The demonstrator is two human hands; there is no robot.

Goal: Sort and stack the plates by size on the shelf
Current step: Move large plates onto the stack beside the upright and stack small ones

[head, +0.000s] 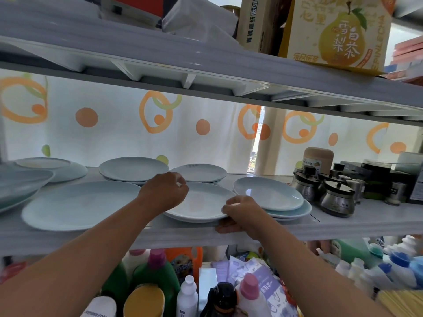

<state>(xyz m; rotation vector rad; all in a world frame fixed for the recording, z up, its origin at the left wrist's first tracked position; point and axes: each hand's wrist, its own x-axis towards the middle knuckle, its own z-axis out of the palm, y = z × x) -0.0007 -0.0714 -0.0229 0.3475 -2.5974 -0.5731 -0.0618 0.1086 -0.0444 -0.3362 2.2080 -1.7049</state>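
1. Your left hand [163,192] curls over the far left rim of the middle plate [201,202]; your right hand [240,212] pinches its near right rim.
2. That plate lies on the shelf [183,234], between a large plate [80,204] and a two-plate stack [272,195].
3. On the shelf above, a yellow pear box [338,30] reads "雪梨茶".
4. Print on the steel jars [336,197] is too small to read.

Bright daylight glows through the far curtain [206,133], backlighting the scene; a small glare spot sits on the right plate [267,193]. Wide-angle distortion bends the shelf [160,234]; edges blur.
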